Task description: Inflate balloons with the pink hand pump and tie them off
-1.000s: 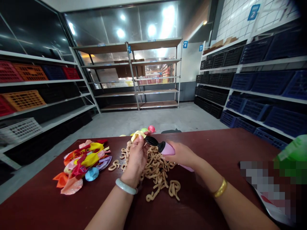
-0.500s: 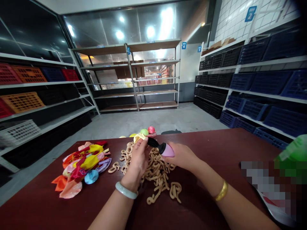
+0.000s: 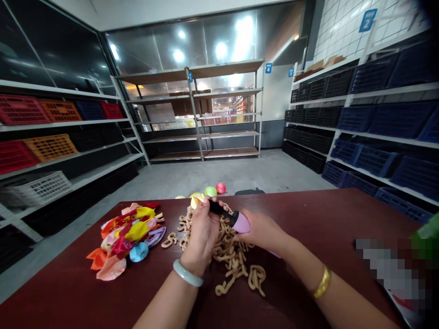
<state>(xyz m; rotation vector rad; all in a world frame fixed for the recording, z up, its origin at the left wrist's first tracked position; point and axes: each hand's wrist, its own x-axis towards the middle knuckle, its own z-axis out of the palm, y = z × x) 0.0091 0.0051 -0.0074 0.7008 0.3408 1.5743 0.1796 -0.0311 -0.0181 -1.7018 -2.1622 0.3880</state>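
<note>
**Two bare hands work a pink-handled tool against a limp yellow piece above a tan heap**

Head view, looking forward and down; clock directions are taken from the left hand, with twelve pointing away from the wearer. The left hand (image 3: 204, 230), a pale bangle (image 3: 187, 273) at its wrist, has its fingers together, pinching a limp pale yellow piece (image 3: 198, 200). That piece lies at the fingertips, towards eleven o'clock, just beside the black end (image 3: 216, 207) of a pink-handled tool (image 3: 242, 223), which seems to be a small hand pump, though the fingers cover where the two meet. The tool slants away towards two and three o'clock, its pink handle wrapped by the right hand (image 3: 264, 232); a gold bracelet (image 3: 323, 282) circles that wrist.

Below and beyond the hands, a tan heap of curled pieces (image 3: 233, 256) spreads over the dark red table (image 3: 302, 203), reaching to four o'clock. At nine o'clock, well apart, lies a colourful heap of limp pieces (image 3: 133, 230) in orange, pink, yellow, purple and blue. Near twelve to one o'clock, at the far edge, are a green ball (image 3: 210, 191) and a red ball (image 3: 221, 188). Farther off, a rack of shelves (image 3: 226, 68) spans twelve o'clock, with coloured crates (image 3: 50, 147) at ten and dark blue crates (image 3: 394, 119) at two.
</note>
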